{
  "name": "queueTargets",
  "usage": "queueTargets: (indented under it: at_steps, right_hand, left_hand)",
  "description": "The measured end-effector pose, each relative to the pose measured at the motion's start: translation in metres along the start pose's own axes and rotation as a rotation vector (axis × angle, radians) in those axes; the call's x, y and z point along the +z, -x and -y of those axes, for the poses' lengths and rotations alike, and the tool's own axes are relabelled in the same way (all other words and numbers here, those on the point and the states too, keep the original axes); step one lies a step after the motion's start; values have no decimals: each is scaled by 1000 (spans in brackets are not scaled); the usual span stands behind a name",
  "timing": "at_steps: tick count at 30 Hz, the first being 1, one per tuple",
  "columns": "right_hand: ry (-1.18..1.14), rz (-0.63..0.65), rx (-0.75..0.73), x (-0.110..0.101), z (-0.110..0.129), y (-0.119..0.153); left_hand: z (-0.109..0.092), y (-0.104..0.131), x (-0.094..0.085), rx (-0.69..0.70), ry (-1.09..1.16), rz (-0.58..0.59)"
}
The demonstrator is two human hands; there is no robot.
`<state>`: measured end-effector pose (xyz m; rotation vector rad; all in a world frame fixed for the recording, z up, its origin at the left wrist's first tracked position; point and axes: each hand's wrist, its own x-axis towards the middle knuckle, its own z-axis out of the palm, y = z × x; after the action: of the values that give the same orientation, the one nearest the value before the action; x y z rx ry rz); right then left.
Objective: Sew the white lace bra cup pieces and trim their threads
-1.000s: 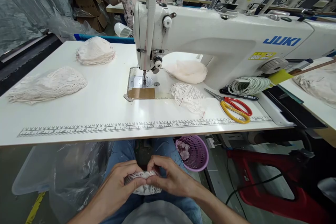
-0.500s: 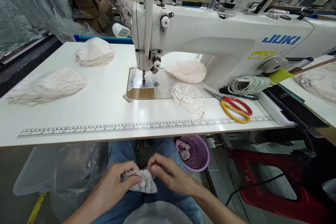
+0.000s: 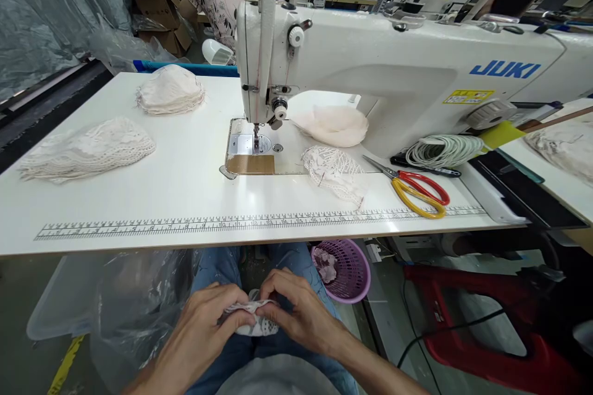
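Over my lap, a small piece of white lace fabric (image 3: 257, 326) is stretched between both hands. My left hand (image 3: 210, 320) pinches its left side between thumb and fingers. On the other side, my right hand (image 3: 296, 308) grips the upper right edge, thumb under the bent fingers. The lace is folded and partly hidden by the fingers. On the table above, the sewing machine (image 3: 352, 49) stands with its needle over the metal plate. Another lace piece (image 3: 331, 173) lies to the right of that plate, close to red-and-yellow-handled scissors (image 3: 417, 191).
Two stacks of lace pieces (image 3: 88, 151) and fabric (image 3: 170, 91) lie on the table's left. A pale fabric cup (image 3: 333, 125) rests under the machine arm, left of coiled cord (image 3: 442, 151). Below the table edge are a purple basket (image 3: 354, 271) and a red frame (image 3: 482, 321).
My right hand has closed onto the lace's upper edge, and the lace now hangs folded between both hands. My left hand has turned slightly. The view has shifted a little.
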<state>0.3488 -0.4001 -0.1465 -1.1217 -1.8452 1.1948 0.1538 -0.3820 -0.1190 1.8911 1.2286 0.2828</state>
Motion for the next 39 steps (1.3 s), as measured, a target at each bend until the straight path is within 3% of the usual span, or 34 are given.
queueTargets:
  at_steps: [7, 9, 14, 17, 22, 27, 30, 34, 36, 39]
  right_hand:
    - [-86, -6, -13, 0, 3, -2]
    - [-135, 4, 11, -1, 3, -3]
    - [-248, 79, 125, -4, 1, -10]
    - [-309, 125, 194, -5, 1, -15]
    - [-397, 145, 226, -8, 0, -20]
    - [-401, 184, 150, -9, -8, -19]
    - [-354, 126, 156, -9, -11, -19]
    - [-373, 149, 129, -13, -4, -19]
    - [-328, 202, 78, -12, -1, -19]
    - [-279, 180, 54, -5, -4, -21]
  left_hand:
    - [5, 3, 3, 179, -28, -137]
    - [4, 3, 2, 135, 6, -106]
    - [-1, -3, -5, -133, 179, 108]
    - [-2, -8, -8, -185, 256, 168]
    - [2, -12, -12, -246, 464, 189]
    - [7, -8, -23, -353, 730, 231]
    - [13, -4, -28, -397, 832, 194]
    - [22, -1, -29, -376, 922, 161]
    - [26, 0, -28, -358, 912, 178]
    - [30, 2, -28, -336, 911, 215]
